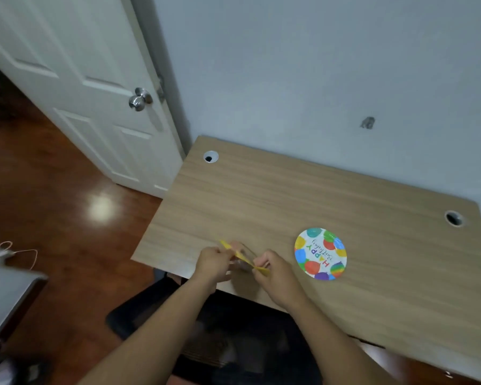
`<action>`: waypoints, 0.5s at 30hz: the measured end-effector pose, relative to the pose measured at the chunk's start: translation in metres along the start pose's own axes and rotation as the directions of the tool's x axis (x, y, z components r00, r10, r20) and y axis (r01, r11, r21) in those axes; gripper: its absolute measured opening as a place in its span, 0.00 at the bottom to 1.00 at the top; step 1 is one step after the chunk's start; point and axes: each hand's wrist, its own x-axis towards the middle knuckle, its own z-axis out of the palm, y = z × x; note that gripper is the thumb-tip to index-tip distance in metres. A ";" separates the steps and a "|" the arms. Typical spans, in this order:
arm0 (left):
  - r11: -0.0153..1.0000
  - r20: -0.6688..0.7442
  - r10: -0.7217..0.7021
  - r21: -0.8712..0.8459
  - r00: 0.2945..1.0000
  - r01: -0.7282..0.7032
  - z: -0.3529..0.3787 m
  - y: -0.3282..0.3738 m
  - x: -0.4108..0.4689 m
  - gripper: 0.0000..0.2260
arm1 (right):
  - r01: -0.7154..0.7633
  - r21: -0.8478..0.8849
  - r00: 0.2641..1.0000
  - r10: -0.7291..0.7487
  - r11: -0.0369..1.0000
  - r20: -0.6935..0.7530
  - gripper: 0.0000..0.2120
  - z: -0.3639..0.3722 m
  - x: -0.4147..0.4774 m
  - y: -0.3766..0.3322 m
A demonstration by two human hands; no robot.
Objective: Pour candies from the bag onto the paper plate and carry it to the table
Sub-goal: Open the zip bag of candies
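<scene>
A candy bag [243,256] with a yellow top edge and a clear body is held just above the near left part of the wooden desk [289,195]. My left hand [213,262] pinches the bag's left end and my right hand [274,269] pinches its right end. The bag is blurred, so its contents are hard to make out. A round paper plate [320,253] printed with coloured balloons and "Happy Birthday" lies flat on the desk, a little to the right of my right hand. Nothing lies on the plate.
The desk stands against a pale wall and has two cable holes, one at the back left [210,157] and one at the far right [453,218]. A white door [95,107] stands open at left over a glossy wooden floor. A black chair [233,343] sits below the desk's near edge.
</scene>
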 end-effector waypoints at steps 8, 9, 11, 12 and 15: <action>0.989 0.100 0.148 -0.015 0.984 -0.147 -0.016 -0.017 -0.018 0.08 | -0.026 0.063 0.999 0.028 0.998 -0.024 0.14 -0.002 -0.028 -0.025; 0.980 0.121 0.198 0.001 0.973 -0.200 -0.016 -0.018 -0.020 0.10 | -0.019 0.068 0.999 0.021 0.998 -0.025 0.13 -0.003 -0.029 -0.029; 0.954 0.165 0.291 0.022 0.942 -0.299 -0.014 -0.018 -0.024 0.11 | -0.009 0.095 1.000 0.010 0.995 -0.011 0.11 -0.004 -0.031 -0.036; 0.941 0.178 0.325 0.040 0.929 -0.337 -0.013 -0.017 -0.025 0.10 | -0.008 0.116 1.000 0.008 0.993 -0.005 0.10 -0.005 -0.031 -0.039; 0.909 0.225 0.374 0.101 0.900 -0.403 -0.016 -0.014 -0.025 0.10 | -0.022 0.185 1.000 0.024 0.982 -0.008 0.11 -0.008 -0.031 -0.043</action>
